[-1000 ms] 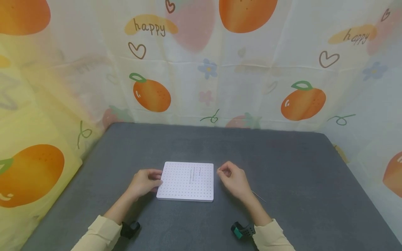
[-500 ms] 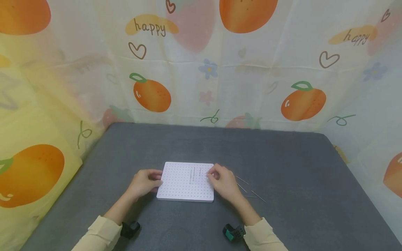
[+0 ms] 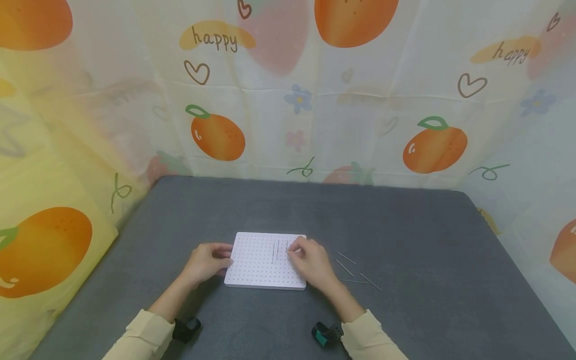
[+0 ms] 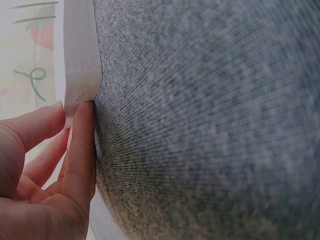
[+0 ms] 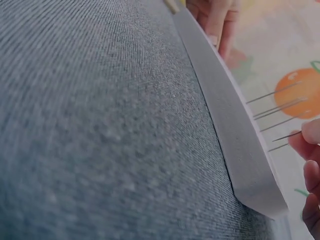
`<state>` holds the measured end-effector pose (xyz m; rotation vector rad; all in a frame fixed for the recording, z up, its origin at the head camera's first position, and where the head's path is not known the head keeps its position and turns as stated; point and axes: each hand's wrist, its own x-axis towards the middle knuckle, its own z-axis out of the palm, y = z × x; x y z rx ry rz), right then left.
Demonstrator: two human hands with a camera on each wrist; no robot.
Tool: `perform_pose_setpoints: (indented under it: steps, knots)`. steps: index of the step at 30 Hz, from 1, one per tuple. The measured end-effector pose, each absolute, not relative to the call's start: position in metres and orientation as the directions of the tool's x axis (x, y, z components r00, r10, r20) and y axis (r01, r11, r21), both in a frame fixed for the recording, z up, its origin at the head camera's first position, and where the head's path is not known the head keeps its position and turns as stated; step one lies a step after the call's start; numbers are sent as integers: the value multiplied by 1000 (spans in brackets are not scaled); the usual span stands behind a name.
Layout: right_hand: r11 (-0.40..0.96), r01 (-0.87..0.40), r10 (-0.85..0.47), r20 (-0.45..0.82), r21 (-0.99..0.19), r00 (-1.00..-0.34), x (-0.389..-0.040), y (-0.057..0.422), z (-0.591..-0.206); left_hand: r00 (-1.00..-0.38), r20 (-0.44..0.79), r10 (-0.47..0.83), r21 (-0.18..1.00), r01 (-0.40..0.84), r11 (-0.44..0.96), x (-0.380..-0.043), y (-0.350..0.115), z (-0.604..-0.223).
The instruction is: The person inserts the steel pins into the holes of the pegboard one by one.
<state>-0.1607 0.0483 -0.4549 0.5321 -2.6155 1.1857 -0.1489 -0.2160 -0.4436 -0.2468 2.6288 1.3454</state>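
Well short of the far edge of the table (image 3: 405, 225), a little left of its middle, a white board (image 3: 256, 270) lies flat, its face dotted with rows of holes. At its left edge is the left hand (image 3: 202, 262), thumb and fingers gripping that side; the left wrist view shows the fingertips close against a rounded corner. Over the board's right edge reaches the right hand (image 3: 312, 262), thumb and forefinger pinching a thin pin (image 5: 287, 136). The pin's tip is near the board's face; whether it touches, I cannot tell. Several standing pins (image 3: 272, 253) rise from the right half of the board, toward its far edge; some are near the right fingertips, and the exact count is hard to make out. Right of the board, on the table, lie four loose pins (image 3: 344, 267), slanted at different angles, beyond the right wrist. Both sleeves (image 3: 144, 332) are pale, with a dark band (image 3: 186, 330) at the left wrist and another, bearing a green patch (image 3: 321, 338), at the right. Behind the table's far edge hangs a cloth (image 3: 270, 90) printed with oranges, hearts and the word "happy".
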Motion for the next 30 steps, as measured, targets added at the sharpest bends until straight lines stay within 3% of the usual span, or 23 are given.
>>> perform_pose_setpoints:
  steps: [30]
  knots:
    - [706,-407,-296,280,-580,-913,-162,42,-462,-970,-236,-61,782,-226,580,-150,-216,-443]
